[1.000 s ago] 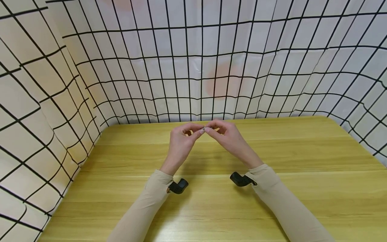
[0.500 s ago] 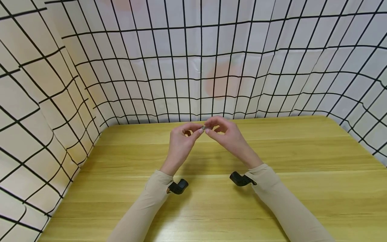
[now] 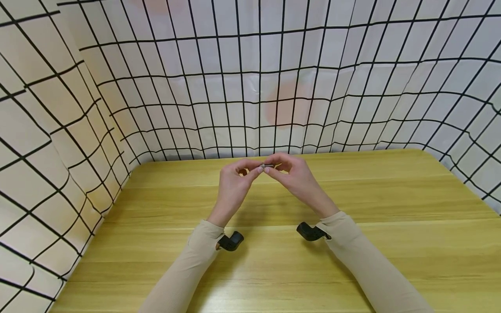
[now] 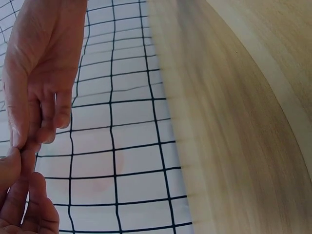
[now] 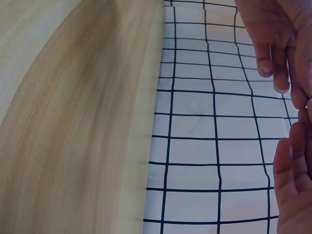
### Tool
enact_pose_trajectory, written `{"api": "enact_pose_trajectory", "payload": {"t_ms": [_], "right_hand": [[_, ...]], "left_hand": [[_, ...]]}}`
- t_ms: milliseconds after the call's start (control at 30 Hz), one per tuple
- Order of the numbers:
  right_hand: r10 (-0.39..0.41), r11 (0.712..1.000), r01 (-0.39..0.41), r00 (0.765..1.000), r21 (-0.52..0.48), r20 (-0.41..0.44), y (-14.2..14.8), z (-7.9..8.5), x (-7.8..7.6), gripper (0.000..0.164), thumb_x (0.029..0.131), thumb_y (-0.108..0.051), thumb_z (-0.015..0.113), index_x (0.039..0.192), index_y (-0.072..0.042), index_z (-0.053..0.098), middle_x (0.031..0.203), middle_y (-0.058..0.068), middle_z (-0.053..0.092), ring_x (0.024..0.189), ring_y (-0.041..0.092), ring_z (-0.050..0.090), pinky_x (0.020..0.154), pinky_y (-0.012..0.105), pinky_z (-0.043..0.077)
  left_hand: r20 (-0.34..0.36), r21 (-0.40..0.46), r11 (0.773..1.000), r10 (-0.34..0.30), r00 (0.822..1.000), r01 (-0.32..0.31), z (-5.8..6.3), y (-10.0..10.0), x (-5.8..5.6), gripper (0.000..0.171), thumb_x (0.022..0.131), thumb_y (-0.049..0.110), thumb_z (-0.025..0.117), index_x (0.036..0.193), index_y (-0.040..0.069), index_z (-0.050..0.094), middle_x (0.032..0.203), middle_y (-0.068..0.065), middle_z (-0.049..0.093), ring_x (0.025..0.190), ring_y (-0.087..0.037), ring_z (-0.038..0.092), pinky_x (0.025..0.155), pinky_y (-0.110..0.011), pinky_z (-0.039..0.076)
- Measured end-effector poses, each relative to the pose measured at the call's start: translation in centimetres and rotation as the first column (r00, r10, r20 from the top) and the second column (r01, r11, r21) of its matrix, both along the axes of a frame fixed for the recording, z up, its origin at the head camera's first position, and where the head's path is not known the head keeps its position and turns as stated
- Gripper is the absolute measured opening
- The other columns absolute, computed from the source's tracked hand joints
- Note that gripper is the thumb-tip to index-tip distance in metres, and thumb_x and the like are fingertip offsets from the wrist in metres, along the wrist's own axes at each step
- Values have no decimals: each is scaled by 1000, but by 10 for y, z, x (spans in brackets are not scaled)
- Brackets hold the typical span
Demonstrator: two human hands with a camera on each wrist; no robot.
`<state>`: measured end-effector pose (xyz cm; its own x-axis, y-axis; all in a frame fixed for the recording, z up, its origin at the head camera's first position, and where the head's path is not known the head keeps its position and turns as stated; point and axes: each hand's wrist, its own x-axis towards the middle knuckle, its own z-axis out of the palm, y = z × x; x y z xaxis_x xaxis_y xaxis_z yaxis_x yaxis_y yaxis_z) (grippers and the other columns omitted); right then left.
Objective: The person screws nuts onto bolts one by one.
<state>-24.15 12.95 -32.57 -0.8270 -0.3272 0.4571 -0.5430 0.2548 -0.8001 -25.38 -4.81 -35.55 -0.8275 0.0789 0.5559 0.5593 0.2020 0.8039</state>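
My left hand (image 3: 236,181) and right hand (image 3: 294,176) meet fingertip to fingertip above the far part of the wooden table in the head view. Between them is a small grey metal bolt (image 3: 268,165), its thin shank lying roughly level and pointing right. Left thumb and index finger pinch its left end. The right thumb and index finger hold it close by, bent in a ring around the shank. At the left edge of the left wrist view, the left hand (image 4: 29,204) is low and the right hand (image 4: 44,63) above. Fingers hide the bolt in both wrist views.
The wooden table (image 3: 156,243) spreads under both forearms. A white curtain with a black grid (image 3: 250,87) stands behind its far edge and along the sides. Black camera mounts (image 3: 232,241) stick inward from both beige sleeves (image 3: 184,269).
The right index finger has lifted and come back down at the bolt, and more of the shank shows now. The left hand has hardly moved.
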Motion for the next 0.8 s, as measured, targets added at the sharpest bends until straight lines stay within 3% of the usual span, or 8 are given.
{"api": "enact_pose_trajectory", "payload": {"t_ms": [433,667,800], "right_hand": [[-29,999,27,999,34,42,0,1,-1,13,97,-11,64,107,-5,68,104,8,68,90,26,60,72,37,46],[-20,1000,20,999,9,45,8,-23,-23,19,96,-25,66,111,-13,69,108,1,67,94,19,60,73,37,48],[-11,1000,11,999,-10,49,9,-24,-23,22,96,-28,66,111,-12,69,108,2,67,95,20,62,76,36,50]], "left_hand": [[2,-9,1000,6,1000,-6,1,-1,-1,8,91,14,73,95,11,78,90,5,73,78,-13,57,71,-31,43],[12,-18,1000,23,1000,-23,0,-2,0,7,91,15,72,95,11,77,89,6,72,79,-13,58,73,-33,43],[19,-24,999,31,999,-31,0,-2,-1,7,91,14,72,95,11,77,90,6,72,80,-12,58,73,-32,44]]}}
